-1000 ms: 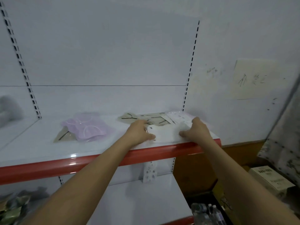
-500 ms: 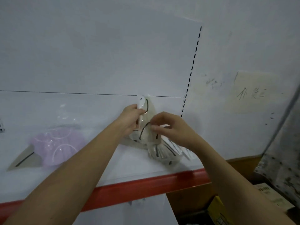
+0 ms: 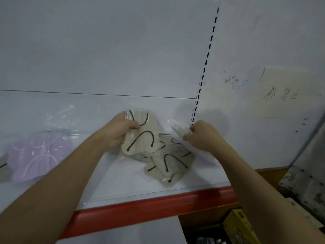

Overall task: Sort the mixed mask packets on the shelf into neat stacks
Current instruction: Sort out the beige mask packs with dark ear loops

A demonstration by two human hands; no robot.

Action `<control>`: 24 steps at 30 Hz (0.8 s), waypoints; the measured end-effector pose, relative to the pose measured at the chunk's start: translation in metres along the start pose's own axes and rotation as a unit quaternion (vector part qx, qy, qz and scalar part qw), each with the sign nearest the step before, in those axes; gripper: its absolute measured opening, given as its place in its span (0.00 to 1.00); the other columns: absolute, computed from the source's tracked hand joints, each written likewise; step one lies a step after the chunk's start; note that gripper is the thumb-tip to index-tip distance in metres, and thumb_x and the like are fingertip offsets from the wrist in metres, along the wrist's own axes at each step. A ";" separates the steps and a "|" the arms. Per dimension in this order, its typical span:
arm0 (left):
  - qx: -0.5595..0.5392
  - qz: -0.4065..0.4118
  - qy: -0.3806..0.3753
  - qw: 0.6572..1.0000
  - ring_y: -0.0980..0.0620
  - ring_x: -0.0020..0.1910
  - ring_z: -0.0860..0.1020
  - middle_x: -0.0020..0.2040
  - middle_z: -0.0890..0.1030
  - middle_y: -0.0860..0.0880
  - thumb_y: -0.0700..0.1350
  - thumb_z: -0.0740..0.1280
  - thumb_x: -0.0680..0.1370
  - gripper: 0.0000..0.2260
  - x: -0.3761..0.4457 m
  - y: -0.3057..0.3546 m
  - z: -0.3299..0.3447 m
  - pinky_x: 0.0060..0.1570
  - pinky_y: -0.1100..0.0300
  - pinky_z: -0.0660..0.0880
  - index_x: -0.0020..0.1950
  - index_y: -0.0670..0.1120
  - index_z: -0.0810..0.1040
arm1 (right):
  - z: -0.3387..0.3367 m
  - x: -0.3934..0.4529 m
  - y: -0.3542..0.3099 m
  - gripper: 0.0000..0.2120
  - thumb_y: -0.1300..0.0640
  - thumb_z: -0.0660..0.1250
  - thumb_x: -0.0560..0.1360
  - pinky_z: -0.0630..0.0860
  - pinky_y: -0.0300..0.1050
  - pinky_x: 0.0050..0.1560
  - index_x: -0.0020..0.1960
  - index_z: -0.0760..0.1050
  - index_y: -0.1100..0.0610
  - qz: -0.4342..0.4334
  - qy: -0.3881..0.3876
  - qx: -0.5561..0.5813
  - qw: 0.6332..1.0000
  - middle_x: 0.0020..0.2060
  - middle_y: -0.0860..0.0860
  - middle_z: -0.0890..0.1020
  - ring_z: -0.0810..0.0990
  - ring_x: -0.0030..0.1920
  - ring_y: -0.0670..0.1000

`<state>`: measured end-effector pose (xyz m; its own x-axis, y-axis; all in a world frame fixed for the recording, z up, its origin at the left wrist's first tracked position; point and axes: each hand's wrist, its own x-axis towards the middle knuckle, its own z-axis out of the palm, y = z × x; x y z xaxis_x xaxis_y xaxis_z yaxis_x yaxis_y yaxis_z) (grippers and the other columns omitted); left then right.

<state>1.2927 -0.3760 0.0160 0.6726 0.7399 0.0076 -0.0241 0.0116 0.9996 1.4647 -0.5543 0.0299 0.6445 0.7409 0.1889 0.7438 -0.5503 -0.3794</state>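
My left hand [image 3: 118, 131] grips a beige mask packet [image 3: 140, 138] with black ear loops and holds it tilted up over the shelf [image 3: 123, 182]. My right hand [image 3: 202, 136] pinches a white mask packet [image 3: 177, 129] and lifts it off the right end of the pile. Between and below the hands lie more beige packets [image 3: 168, 164], loosely overlapped. A stack of lilac mask packets [image 3: 37, 154] in clear wrap sits at the left of the shelf, with a beige packet corner [image 3: 3, 164] poking out beside it.
The shelf has a red front lip [image 3: 149, 208] and a white back panel with a slotted upright [image 3: 204, 67]. A paper note [image 3: 284, 92] hangs on the wall to the right. Yellow boxes [image 3: 239, 224] sit on the floor below right.
Both hands left the white packet at the shelf edge, lifted packets together, then drew apart: the left holding a beige one, the right a white one. The view moved closer.
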 end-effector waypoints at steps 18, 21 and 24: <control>0.191 0.163 0.238 0.938 0.57 0.46 0.79 0.47 0.84 0.51 0.32 0.64 0.74 0.16 -0.007 0.016 -0.088 0.49 0.67 0.74 0.45 0.51 0.86 | 0.063 0.024 -0.107 0.12 0.55 0.73 0.70 0.75 0.43 0.44 0.48 0.80 0.62 -0.241 -0.180 -0.139 0.944 0.48 0.57 0.83 0.80 0.47 0.57; 0.200 0.162 0.307 0.916 0.63 0.24 0.72 0.43 0.82 0.49 0.32 0.61 0.75 0.16 -0.005 0.015 -0.092 0.27 0.73 0.66 0.50 0.46 0.86 | 0.066 0.039 -0.114 0.08 0.61 0.68 0.68 0.75 0.46 0.37 0.44 0.82 0.64 -0.234 -0.142 -0.097 0.957 0.42 0.60 0.84 0.82 0.43 0.60; 0.193 0.191 0.337 0.901 0.60 0.19 0.67 0.35 0.79 0.50 0.36 0.61 0.76 0.14 -0.003 0.018 -0.092 0.26 0.68 0.66 0.49 0.48 0.85 | 0.055 0.052 -0.120 0.09 0.59 0.68 0.70 0.76 0.45 0.34 0.42 0.81 0.65 -0.191 -0.118 0.067 0.972 0.35 0.56 0.84 0.80 0.33 0.53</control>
<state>1.2222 -0.3159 0.0314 0.0642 0.8827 0.4656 0.1882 -0.4689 0.8630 1.3995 -0.4283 0.0352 0.2559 0.9578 0.1310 0.8809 -0.1752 -0.4398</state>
